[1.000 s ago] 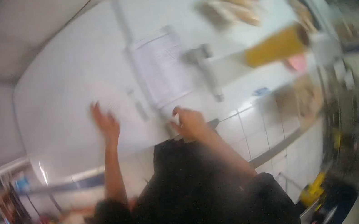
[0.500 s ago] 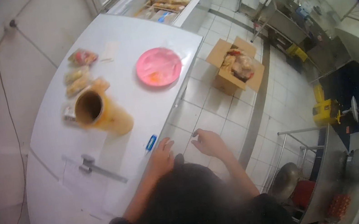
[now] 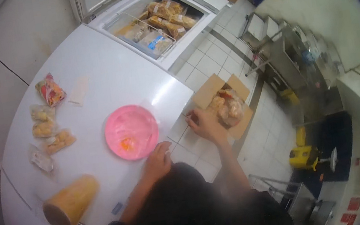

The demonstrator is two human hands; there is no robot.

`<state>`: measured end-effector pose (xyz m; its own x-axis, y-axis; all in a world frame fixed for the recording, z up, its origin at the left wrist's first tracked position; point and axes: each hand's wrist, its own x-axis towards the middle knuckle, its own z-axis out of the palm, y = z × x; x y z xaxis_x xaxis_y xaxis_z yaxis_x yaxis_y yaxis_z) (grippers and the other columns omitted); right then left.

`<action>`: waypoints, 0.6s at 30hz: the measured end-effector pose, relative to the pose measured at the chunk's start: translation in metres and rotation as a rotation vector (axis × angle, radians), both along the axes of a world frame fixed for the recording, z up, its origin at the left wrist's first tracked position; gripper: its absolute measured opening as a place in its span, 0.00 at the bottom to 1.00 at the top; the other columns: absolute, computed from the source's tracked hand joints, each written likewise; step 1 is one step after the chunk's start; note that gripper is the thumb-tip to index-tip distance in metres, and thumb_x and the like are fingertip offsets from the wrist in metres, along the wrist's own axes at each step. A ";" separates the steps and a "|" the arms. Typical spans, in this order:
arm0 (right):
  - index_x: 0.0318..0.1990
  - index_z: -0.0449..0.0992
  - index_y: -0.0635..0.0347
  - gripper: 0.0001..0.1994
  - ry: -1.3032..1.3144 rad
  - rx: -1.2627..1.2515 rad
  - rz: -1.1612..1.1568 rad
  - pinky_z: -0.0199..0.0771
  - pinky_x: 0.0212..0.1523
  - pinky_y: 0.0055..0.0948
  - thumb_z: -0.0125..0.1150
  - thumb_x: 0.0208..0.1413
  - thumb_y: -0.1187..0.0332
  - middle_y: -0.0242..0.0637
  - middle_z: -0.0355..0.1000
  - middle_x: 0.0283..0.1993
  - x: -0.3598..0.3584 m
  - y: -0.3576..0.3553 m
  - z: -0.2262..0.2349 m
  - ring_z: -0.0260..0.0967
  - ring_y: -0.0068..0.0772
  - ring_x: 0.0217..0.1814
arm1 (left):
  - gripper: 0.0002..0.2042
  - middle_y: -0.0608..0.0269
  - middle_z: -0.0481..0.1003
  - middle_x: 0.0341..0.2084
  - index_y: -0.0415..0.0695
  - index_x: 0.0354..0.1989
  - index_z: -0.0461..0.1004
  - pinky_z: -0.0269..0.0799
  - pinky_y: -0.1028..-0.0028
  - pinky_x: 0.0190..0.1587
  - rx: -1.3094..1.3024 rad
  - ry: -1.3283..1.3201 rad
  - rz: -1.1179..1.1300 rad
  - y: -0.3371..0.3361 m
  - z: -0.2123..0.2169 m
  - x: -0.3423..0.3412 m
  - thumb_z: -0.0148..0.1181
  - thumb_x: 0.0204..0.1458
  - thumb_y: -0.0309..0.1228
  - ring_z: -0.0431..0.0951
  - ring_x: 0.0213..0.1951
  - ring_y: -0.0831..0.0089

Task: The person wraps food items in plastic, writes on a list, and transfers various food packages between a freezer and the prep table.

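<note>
My left hand (image 3: 158, 160), empty with loosely bent fingers, hovers at the near edge of the white counter top (image 3: 82, 140). Just beyond its fingertips lies a round pink plate (image 3: 131, 115) with an orange patch on it. My right hand (image 3: 204, 125) is out past the counter edge, its thumb and fingers curved and apart. Nothing shows clearly in it. Closest to that hand is an open cardboard box (image 3: 210, 89) on the floor. Inside the box, clear plastic bags (image 3: 229, 109) hold brownish contents.
Small food bags (image 3: 51, 90) line the counter's left side near a pale paper slip (image 3: 79, 90). A tan cylinder (image 3: 75, 201) and a blue object (image 3: 117, 208) are nearer me. Ahead, an open chest freezer (image 3: 168, 59) holds bagged food. A yellow bucket (image 3: 303, 157) stands at right.
My view has shifted forward along the counter, so the cylinder appears nearer and lower. My left hand is now beside the pink plate, and my right hand is close to the box.
</note>
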<state>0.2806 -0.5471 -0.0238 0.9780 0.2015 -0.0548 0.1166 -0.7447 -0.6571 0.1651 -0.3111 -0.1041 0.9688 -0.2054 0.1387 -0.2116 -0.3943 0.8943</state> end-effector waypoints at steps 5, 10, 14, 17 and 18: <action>0.45 0.81 0.61 0.11 -0.124 0.029 0.065 0.79 0.41 0.41 0.68 0.60 0.65 0.44 0.80 0.35 0.180 -0.039 -0.056 0.79 0.47 0.38 | 0.16 0.47 0.79 0.50 0.41 0.59 0.75 0.80 0.62 0.50 -0.043 0.126 0.097 -0.042 0.035 0.074 0.57 0.61 0.22 0.84 0.47 0.55; 0.43 0.81 0.63 0.09 -0.211 -0.043 0.304 0.80 0.45 0.43 0.65 0.60 0.67 0.46 0.81 0.39 0.399 -0.044 -0.134 0.80 0.48 0.41 | 0.16 0.47 0.79 0.50 0.40 0.59 0.75 0.80 0.62 0.51 -0.069 0.246 0.267 -0.071 0.012 0.131 0.56 0.62 0.21 0.85 0.48 0.56; 0.46 0.82 0.62 0.11 -0.294 -0.159 0.393 0.81 0.48 0.48 0.60 0.59 0.69 0.50 0.82 0.41 0.553 -0.012 -0.196 0.80 0.55 0.45 | 0.15 0.50 0.80 0.50 0.38 0.59 0.74 0.79 0.63 0.52 -0.035 0.303 0.522 -0.111 -0.013 0.177 0.54 0.64 0.20 0.85 0.48 0.59; 0.50 0.81 0.63 0.15 -0.267 -0.260 0.477 0.79 0.55 0.50 0.59 0.57 0.69 0.54 0.81 0.44 0.638 0.030 -0.223 0.80 0.58 0.49 | 0.15 0.50 0.80 0.52 0.36 0.59 0.74 0.79 0.64 0.53 -0.121 0.395 0.686 -0.145 -0.016 0.224 0.52 0.66 0.21 0.85 0.49 0.61; 0.52 0.81 0.63 0.17 -0.223 -0.345 0.520 0.76 0.61 0.51 0.60 0.56 0.68 0.56 0.81 0.46 0.658 0.039 -0.231 0.79 0.57 0.53 | 0.15 0.50 0.80 0.52 0.36 0.60 0.74 0.78 0.64 0.53 -0.166 0.423 0.745 -0.159 -0.013 0.239 0.51 0.67 0.21 0.84 0.50 0.61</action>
<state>0.9382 -0.5084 -0.2544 0.7535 0.6574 -0.0080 0.6232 -0.7181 -0.3097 0.4041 -0.4704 -0.1170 0.8199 0.4931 -0.2909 0.4123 -0.1559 0.8976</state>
